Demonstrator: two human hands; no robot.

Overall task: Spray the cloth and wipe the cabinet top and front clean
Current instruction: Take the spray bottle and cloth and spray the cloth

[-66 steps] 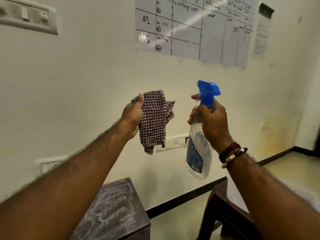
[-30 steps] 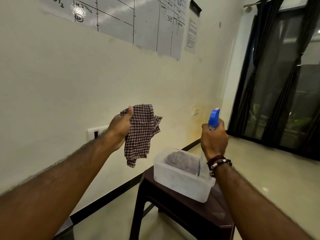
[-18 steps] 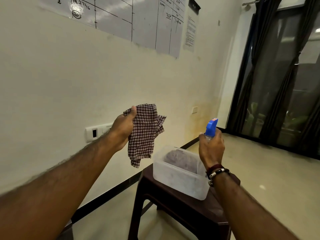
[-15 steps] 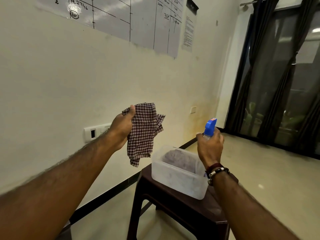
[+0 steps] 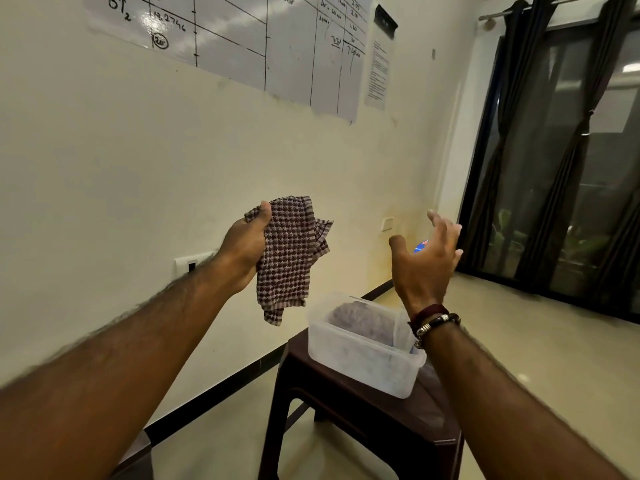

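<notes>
My left hand (image 5: pixel 246 244) is raised in front of the wall, shut on a brown-and-white checked cloth (image 5: pixel 290 255) that hangs down from the fist. My right hand (image 5: pixel 425 262) is open with its fingers spread and holds nothing. Just behind its palm shows the blue head of the spray bottle (image 5: pixel 420 247); the bottle's body is hidden by my hand and wrist and seems to stand in the plastic tub (image 5: pixel 360 362). A dark corner of the cabinet (image 5: pixel 138 457) shows at the bottom left, under my left forearm.
The translucent tub sits on a dark brown plastic stool (image 5: pixel 363 420) and also holds a purplish cloth (image 5: pixel 360 318). A cream wall with a whiteboard chart (image 5: pixel 277 39) and a socket plate (image 5: pixel 188 263) is ahead. Dark curtains (image 5: pixel 561 150) cover glass doors on the right.
My right hand has let go of the spray bottle, lifted off it and spread its fingers. The left hand still holds the cloth in the same place.
</notes>
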